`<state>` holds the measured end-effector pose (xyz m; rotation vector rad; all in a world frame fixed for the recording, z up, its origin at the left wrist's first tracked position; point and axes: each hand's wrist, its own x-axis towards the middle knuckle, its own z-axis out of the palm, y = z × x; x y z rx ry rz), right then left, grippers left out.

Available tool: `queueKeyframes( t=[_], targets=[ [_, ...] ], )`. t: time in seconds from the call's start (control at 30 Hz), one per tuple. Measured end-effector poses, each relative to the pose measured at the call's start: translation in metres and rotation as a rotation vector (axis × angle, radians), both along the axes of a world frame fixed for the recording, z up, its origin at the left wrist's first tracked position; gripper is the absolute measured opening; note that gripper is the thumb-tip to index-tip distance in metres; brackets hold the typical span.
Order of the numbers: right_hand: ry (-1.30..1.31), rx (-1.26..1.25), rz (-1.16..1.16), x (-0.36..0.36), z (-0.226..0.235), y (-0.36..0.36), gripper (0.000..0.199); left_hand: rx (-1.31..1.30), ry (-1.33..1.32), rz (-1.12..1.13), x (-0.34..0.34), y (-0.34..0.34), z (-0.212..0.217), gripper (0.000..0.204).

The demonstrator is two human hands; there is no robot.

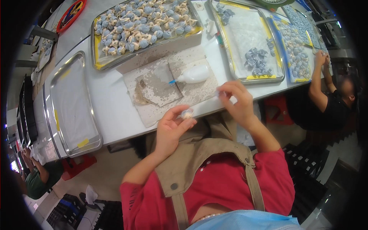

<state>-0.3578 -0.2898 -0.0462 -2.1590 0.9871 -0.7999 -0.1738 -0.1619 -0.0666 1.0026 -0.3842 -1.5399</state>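
My left hand (170,128) is closed around a small cream-coloured figurine (186,114) with a pale bluish top, above the table's front edge. To its right, my right hand (240,102) is raised, thumb and fingers pinching a small blue-grey piece (220,93); its exact shape is blurred. Between and beyond the hands, a white squeeze bottle (196,74) with a blue tip lies on its side on a stained cardboard sheet (153,113). Loose blue-grey pieces (257,61) lie in a paper-lined metal tray (249,36) at the right.
A metal tray (99,63) full of cream and blue figurines (142,27) stands at the back. Another paper-lined tray (74,111) sits at the left. A red basket (71,15) is at the far left. One co-worker (324,96) works at the right, another (42,174) at the left.
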Motion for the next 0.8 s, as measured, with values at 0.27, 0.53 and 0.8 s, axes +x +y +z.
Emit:
queueKeyframes(
  t=[0.27, 0.53, 0.8],
  targets=[
    [-0.297, -0.147, 0.146, 0.038, -0.005, 0.042, 0.028, -0.051, 0.066, -0.022, 0.000, 0.001, 0.005, 0.044],
    [-0.255, -0.350, 0.234, 0.038, -0.017, 0.044, 0.027, -0.103, 0.035, 0.015, 0.001, 0.002, 0.010, 0.041],
    [-0.301, -0.221, 0.219, 0.033, -0.016, 0.048, 0.026, -0.102, -0.003, -0.027, 0.002, 0.003, 0.010, 0.041]
  ],
)
